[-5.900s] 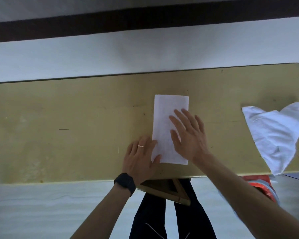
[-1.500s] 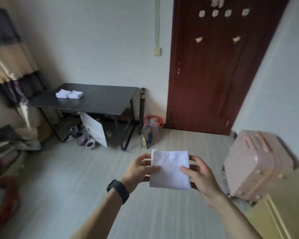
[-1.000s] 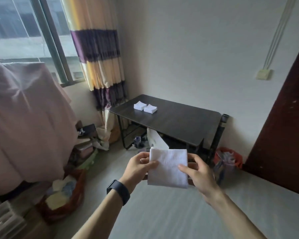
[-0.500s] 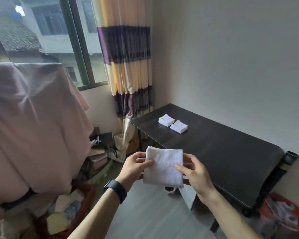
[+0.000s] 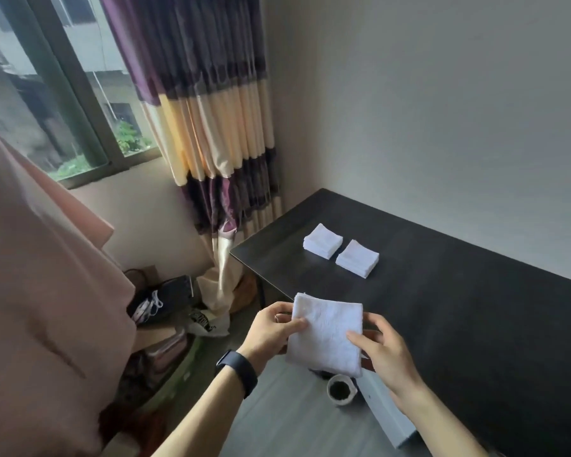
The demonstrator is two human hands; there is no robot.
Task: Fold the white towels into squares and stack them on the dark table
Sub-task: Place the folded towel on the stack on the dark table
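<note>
The dark table (image 5: 442, 324) is much nearer now than a second ago, with the far stack (image 5: 322, 241) and near stack (image 5: 357, 258) close ahead. The folded towel (image 5: 327, 334) is in the air by the table's near edge. My left hand (image 5: 271, 331) and right hand (image 5: 386, 351) each pinch one side of it. I judge stacking comes next.

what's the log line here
phase: pre-place | left hand, right hand: pinch folded towel | dark table: two towel stacks | placed: no

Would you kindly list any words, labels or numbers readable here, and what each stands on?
No text can be read.
The folded towel, both towel stacks and the black wristband show no lettering.
Dark marks on a pale bag beside the curtain are too blurred to read.
</note>
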